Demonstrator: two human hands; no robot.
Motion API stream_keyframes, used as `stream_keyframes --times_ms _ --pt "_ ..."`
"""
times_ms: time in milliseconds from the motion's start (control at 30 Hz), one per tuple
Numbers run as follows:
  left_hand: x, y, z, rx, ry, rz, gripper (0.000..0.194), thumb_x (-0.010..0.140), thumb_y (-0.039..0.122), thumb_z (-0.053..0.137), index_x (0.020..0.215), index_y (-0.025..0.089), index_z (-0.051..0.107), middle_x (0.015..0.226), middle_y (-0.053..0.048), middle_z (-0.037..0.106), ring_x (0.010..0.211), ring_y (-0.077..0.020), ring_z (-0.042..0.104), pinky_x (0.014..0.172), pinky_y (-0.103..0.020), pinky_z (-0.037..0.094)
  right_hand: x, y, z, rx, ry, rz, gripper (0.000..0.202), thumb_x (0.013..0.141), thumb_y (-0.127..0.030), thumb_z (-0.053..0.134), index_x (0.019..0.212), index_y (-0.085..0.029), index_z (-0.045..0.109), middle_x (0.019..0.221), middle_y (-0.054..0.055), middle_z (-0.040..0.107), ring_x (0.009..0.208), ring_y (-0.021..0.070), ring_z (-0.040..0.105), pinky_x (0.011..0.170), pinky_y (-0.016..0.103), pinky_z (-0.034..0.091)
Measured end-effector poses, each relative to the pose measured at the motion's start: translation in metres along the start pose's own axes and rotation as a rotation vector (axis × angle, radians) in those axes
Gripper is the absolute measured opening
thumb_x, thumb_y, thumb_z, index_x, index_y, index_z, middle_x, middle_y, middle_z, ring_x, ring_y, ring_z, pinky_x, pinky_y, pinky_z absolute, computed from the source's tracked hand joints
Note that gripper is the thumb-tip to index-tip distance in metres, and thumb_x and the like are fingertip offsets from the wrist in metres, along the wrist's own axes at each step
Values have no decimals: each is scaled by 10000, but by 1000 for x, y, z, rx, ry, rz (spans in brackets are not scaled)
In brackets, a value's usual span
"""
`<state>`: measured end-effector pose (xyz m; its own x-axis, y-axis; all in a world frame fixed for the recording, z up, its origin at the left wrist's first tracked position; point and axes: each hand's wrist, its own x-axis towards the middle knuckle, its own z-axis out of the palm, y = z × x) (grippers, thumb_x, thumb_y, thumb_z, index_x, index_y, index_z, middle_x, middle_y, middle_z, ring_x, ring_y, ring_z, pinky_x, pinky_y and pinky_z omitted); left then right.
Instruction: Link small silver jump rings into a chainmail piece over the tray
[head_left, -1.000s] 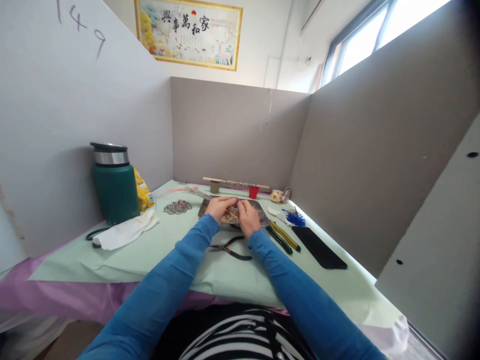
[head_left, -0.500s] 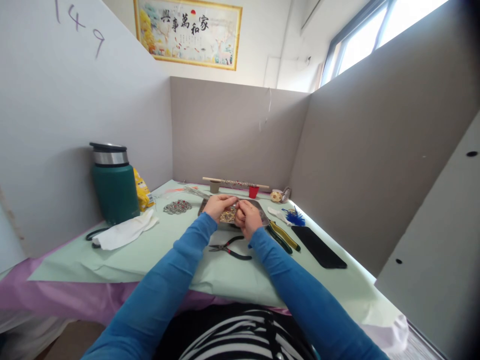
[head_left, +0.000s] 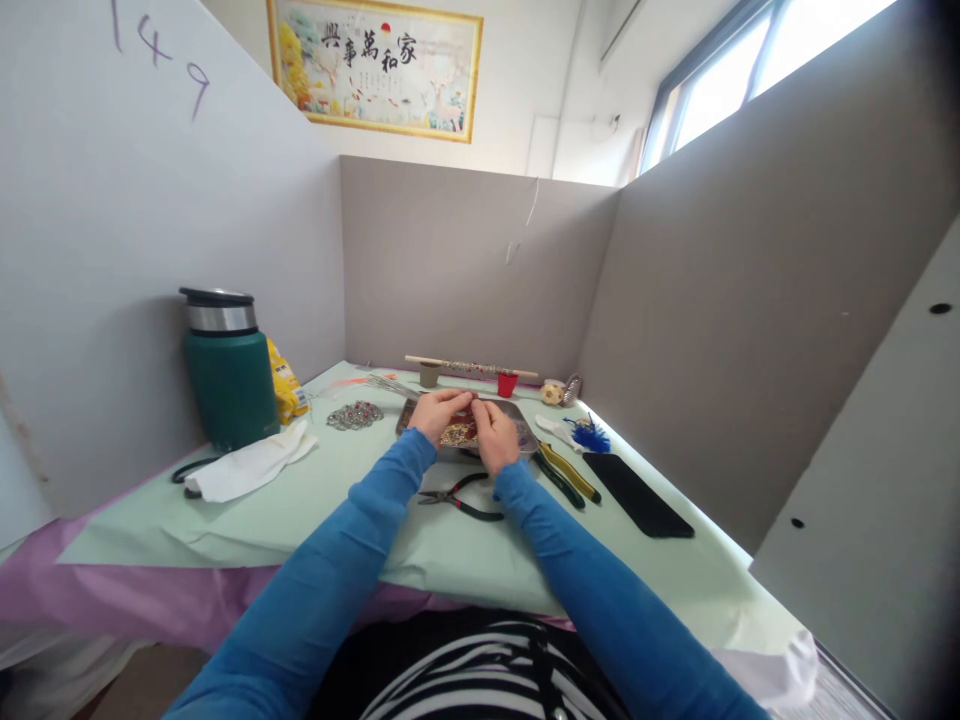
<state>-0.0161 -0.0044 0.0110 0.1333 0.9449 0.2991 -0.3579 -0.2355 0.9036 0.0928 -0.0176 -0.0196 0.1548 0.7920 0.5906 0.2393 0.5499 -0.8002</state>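
Note:
Over a metal tray of small gold-coloured pieces, my two hands meet fingertip to fingertip. My left hand is closed in a pinch, thumb against fingers. Facing it, my right hand is pinched too, its fingertips almost touching the left ones. Whatever lies between the fingertips is too small to name. Thin wires extend to the left behind my left hand. Just below the hands, small pliers with dark handles rest on the pale green cover.
Yellow-and-green-handled cutters and a black phone-like slab lie to the right. At left stand a green bottle, a white cloth and a beaded chain pile. A rod spans a red cup and a brown cup.
My right hand has turned slightly, its curled fingers less visible and its thumb side straighter. My left hand stays almost in place.

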Motion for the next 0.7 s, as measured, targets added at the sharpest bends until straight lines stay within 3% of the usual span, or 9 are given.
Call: stream_keyframes --times_ms 67,133,367,600,700 --pt "0 0 0 23 32 -2 269 552 292 764 725 105 679 697 -64 654 649 -146 599 627 -273 470 3 2 -4 -97 126 -38 304 790 -482 468 801 -202 586 731 14 625 640 145 550 599 260 431" --pt "0 0 1 44 17 -24 257 553 286 762 716 106 679 682 -60 653 641 -148 600 640 -284 478 7 5 -7 -89 170 -67 276 771 -447 496 824 -193 589 782 26 635 699 156 558 644 270 443" --pt "-5 1 5 78 -25 -29 238 558 261 760 711 97 682 649 -54 653 619 -150 605 667 -306 500 16 11 -10 152 76 -53 228 722 -383 555 812 -174 572 697 -3 586 607 129 515 568 250 435" --pt "-7 3 8 74 64 -47 186 551 227 758 656 95 678 566 -41 624 545 -134 575 605 -291 494 8 -1 -12 2 103 -226 135 753 -317 529 744 -190 576 796 11 554 744 138 496 685 257 417" --pt "-6 3 8 66 39 -56 208 558 241 762 682 92 685 608 -60 640 579 -146 589 612 -293 491 9 0 -12 29 110 -161 151 758 -337 520 768 -194 568 789 11 556 723 136 491 671 256 419"
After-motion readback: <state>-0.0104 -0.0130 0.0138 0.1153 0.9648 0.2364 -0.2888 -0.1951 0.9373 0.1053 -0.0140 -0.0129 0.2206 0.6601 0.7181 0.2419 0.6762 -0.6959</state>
